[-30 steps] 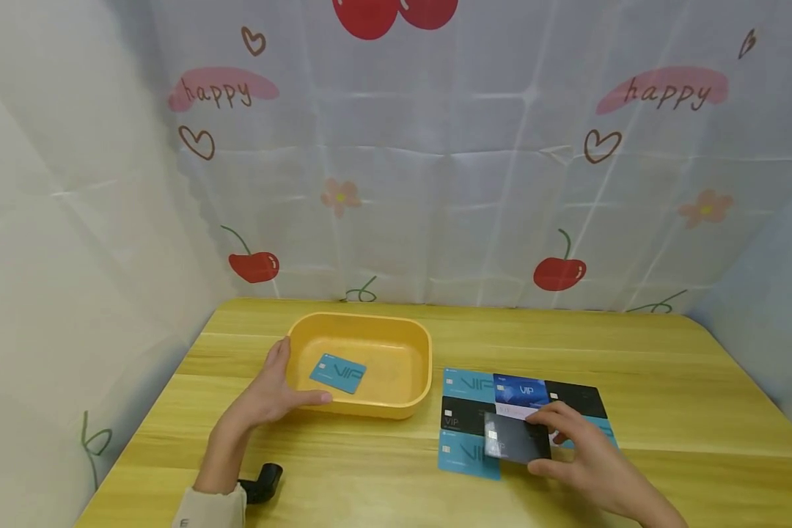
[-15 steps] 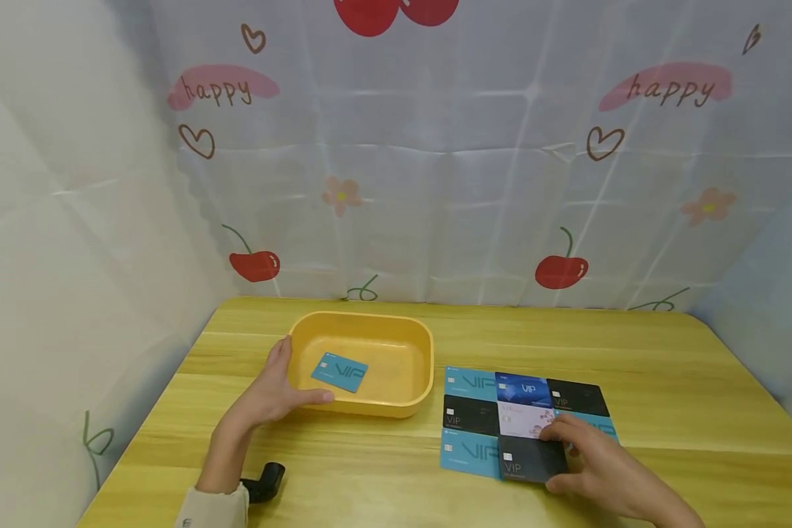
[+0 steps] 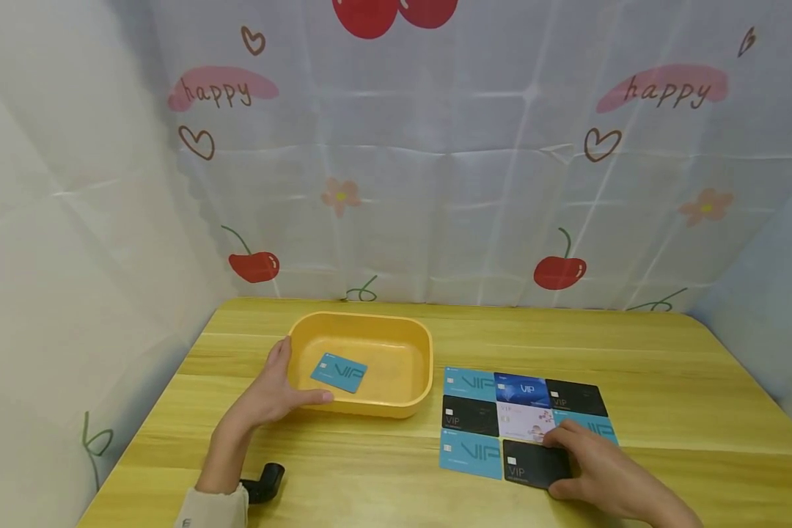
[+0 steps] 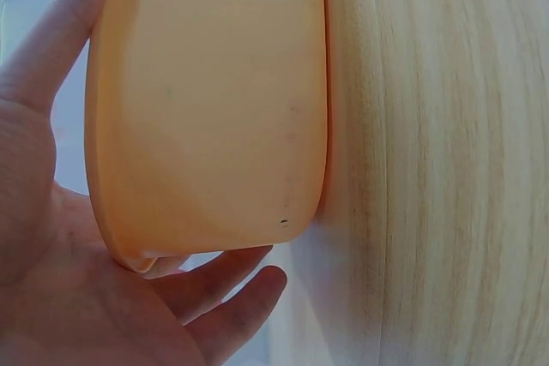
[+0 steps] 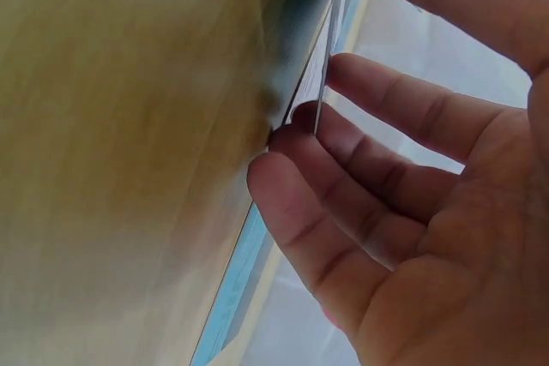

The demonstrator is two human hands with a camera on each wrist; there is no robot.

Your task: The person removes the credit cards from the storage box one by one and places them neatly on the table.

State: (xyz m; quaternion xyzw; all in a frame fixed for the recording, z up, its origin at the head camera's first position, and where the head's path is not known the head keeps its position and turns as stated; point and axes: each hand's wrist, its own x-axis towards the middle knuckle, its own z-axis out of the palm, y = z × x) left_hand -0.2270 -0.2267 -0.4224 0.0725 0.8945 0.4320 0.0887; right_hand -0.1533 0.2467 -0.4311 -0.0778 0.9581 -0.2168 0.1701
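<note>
My right hand pinches a black VIP card by its edges, thumb at the near side and fingers at the far side. The card lies low beside a teal card in the front row. Behind it is a white card with pink blossoms. In the right wrist view the held card shows edge-on, slightly tilted off the table. My left hand holds the left end of a yellow plastic tub, thumb along the front rim. One teal VIP card lies inside the tub.
Other cards form rows: a blue card and a black card at the back, another black card at middle left, a teal card partly behind my right hand. A black curved object sits by my left wrist.
My right hand has brought the black card rightward and toward me, from over the blossom card down to the front row. The blossom card is uncovered. My left hand stays on the tub.
</note>
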